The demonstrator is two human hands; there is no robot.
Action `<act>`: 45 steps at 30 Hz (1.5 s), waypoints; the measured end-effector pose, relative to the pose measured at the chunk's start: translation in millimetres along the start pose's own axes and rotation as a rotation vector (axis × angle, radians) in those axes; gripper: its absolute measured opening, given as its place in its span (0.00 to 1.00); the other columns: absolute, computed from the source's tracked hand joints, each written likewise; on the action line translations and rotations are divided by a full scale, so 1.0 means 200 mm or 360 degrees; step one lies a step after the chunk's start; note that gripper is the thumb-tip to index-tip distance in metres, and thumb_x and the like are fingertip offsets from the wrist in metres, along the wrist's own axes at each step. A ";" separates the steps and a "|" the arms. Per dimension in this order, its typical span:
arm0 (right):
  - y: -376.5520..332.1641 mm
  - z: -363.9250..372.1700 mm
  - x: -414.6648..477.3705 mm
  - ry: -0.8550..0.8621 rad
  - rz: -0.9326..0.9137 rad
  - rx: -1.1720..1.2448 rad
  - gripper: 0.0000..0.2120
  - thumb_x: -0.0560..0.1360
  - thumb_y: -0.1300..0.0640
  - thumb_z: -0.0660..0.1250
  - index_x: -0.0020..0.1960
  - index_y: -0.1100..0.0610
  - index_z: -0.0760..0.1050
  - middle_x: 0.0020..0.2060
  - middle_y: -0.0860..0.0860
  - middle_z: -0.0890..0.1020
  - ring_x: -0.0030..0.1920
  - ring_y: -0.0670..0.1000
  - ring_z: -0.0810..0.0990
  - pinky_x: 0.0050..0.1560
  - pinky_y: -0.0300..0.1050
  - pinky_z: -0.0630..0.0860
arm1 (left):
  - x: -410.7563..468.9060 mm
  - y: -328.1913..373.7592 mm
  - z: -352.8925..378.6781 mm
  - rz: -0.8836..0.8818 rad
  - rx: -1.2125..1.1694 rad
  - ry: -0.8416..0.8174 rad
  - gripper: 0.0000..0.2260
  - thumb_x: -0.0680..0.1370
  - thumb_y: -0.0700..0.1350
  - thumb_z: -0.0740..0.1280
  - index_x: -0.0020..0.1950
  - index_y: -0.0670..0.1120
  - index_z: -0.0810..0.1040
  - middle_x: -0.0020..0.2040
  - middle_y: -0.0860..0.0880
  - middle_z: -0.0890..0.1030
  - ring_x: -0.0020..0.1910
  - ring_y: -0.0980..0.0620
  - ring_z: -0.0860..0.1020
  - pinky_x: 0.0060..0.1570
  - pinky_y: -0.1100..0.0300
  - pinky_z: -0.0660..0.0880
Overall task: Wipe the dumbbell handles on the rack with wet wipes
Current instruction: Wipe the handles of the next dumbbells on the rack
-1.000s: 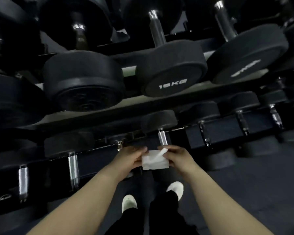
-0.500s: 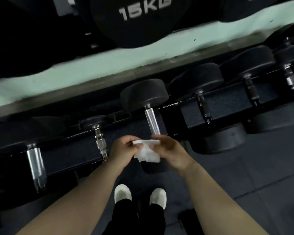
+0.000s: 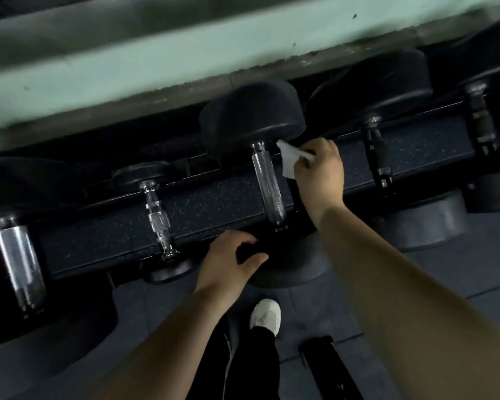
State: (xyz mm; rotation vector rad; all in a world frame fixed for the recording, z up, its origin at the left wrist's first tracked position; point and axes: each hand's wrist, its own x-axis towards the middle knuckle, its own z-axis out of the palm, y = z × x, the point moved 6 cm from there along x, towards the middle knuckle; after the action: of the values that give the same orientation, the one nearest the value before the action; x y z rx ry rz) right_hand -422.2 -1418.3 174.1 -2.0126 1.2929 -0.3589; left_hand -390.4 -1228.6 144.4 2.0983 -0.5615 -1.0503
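Change noted: half a second before, both hands pinched the small white wet wipe (image 3: 290, 158) between them, low in front of the rack. The left hand (image 3: 228, 261) had since let go, and the right hand (image 3: 321, 174) alone had carried the wipe up beside the far end of the bright knurled chrome dumbbell handle (image 3: 269, 189).

Right hand: fingers and thumb pinched together on the wipe, which stuck out crumpled toward the handle's collar. Wipe just beside the metal; contact not certain.

Left hand: down at the round black rubber near head (image 3: 295, 264) of the same dumbbell, thumb apart, fingers curved over its rim. In that dark patch I could not tell whether it gripped or only rested.

Reading: the wipe seemed ready and this handle's stroke about to begin, likely from the far collar toward the near one, with the left hand perhaps steadying the weight.

Handle: lay across the black speckled rack rail (image 3: 214, 209), its far black head (image 3: 251, 114) tucked under the pale green shelf edge (image 3: 156, 67). Surface shiny, crosshatched, no visible grime. A slimmer chrome handle (image 3: 158, 215) lay to its left, not yet approached.
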 end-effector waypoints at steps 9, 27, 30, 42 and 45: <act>-0.06 0.31 -0.04 -0.0737 -0.0447 -0.0444 0.08 0.71 0.66 0.61 0.47 0.65 0.78 0.55 0.61 0.75 0.56 0.60 0.74 0.53 0.47 0.73 | 0.02 -0.03 0.01 0.0146 0.0060 0.0027 0.09 0.71 0.44 0.71 0.49 0.45 0.77 0.42 0.63 0.70 0.53 0.55 0.73 0.57 0.62 0.68; 0.00 0.27 -0.14 -0.1163 -0.0561 -0.0653 0.10 0.74 0.62 0.64 0.53 0.63 0.79 0.58 0.57 0.78 0.60 0.54 0.74 0.56 0.34 0.64 | 0.03 -0.03 0.00 0.0122 0.0036 -0.0039 0.09 0.71 0.44 0.71 0.49 0.44 0.78 0.42 0.61 0.70 0.55 0.53 0.73 0.57 0.60 0.69; 0.00 0.27 -0.13 -0.1301 -0.0489 -0.0726 0.10 0.74 0.60 0.63 0.53 0.60 0.79 0.56 0.56 0.79 0.58 0.53 0.76 0.56 0.35 0.66 | 0.02 -0.03 0.01 0.0101 0.0012 -0.0001 0.07 0.71 0.44 0.70 0.48 0.46 0.77 0.43 0.62 0.70 0.54 0.54 0.72 0.56 0.63 0.68; 0.12 0.24 -0.15 -0.1480 -0.0191 -0.0650 0.10 0.72 0.61 0.66 0.53 0.60 0.79 0.48 0.57 0.81 0.43 0.48 0.76 0.32 0.27 0.66 | 0.01 -0.05 0.02 0.0203 0.0041 0.0160 0.09 0.70 0.42 0.72 0.48 0.43 0.78 0.42 0.63 0.70 0.51 0.56 0.71 0.50 0.73 0.65; 0.14 0.18 -0.10 -0.1180 0.0176 -0.0080 0.08 0.71 0.63 0.68 0.51 0.62 0.79 0.34 0.54 0.77 0.28 0.40 0.72 0.26 0.24 0.64 | -0.01 -0.05 0.03 0.0241 0.0053 0.0241 0.09 0.70 0.41 0.71 0.49 0.42 0.78 0.44 0.65 0.69 0.52 0.56 0.70 0.49 0.81 0.62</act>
State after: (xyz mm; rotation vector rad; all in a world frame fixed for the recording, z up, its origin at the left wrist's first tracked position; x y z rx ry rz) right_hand -429.7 -1393.4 132.0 -1.8295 0.9261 0.4453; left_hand -395.4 -1222.1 135.4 2.1064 -0.6551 -0.7950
